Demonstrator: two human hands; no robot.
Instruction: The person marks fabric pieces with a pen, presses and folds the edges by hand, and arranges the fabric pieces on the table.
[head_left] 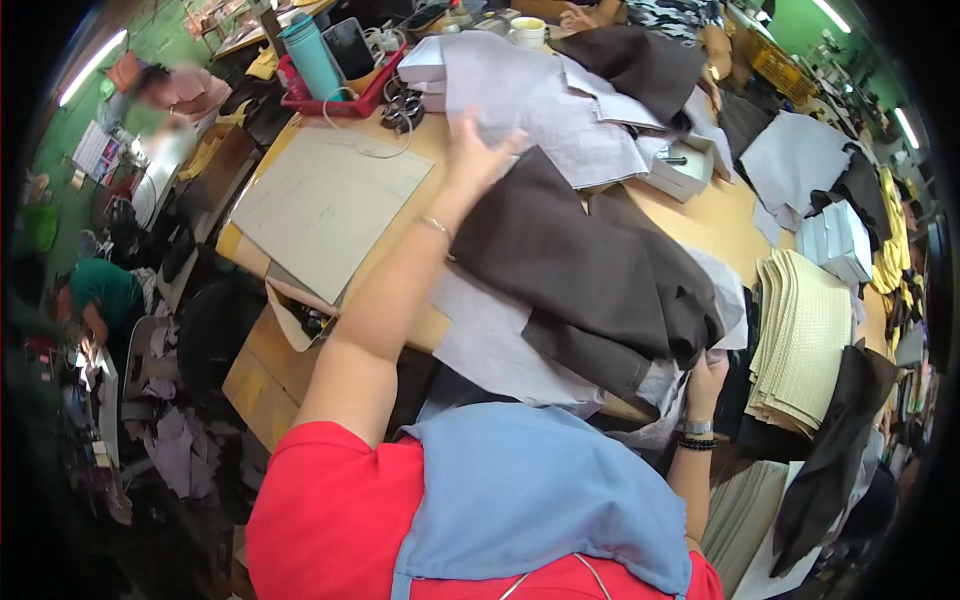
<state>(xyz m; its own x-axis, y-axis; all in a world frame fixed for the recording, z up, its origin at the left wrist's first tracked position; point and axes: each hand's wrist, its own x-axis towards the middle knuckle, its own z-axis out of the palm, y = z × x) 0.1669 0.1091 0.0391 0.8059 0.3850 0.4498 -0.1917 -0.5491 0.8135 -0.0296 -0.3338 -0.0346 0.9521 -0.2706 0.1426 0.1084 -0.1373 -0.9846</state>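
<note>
My left hand (478, 152) reaches to the far side of the table with its fingers spread. It is slightly blurred, over the edge of a light grey fabric piece (540, 95) and close to the corner of a dark brown fabric piece (560, 240). Whether it touches either cloth, I cannot tell. At the near right, my right hand (707, 378) is closed on the edge of the fabric; its fingertips are partly hidden. Beneath the brown cloth, another light grey fabric piece (480, 335) hangs over the table's near edge.
A grey board (335, 200) lies at left, below a red tray (345, 100) holding a turquoise bottle (312, 62) and phone. Stacked cream sheets (795, 340) stand at right. A white box (680, 170) and a cup (527, 32) sit farther back. Other people work nearby.
</note>
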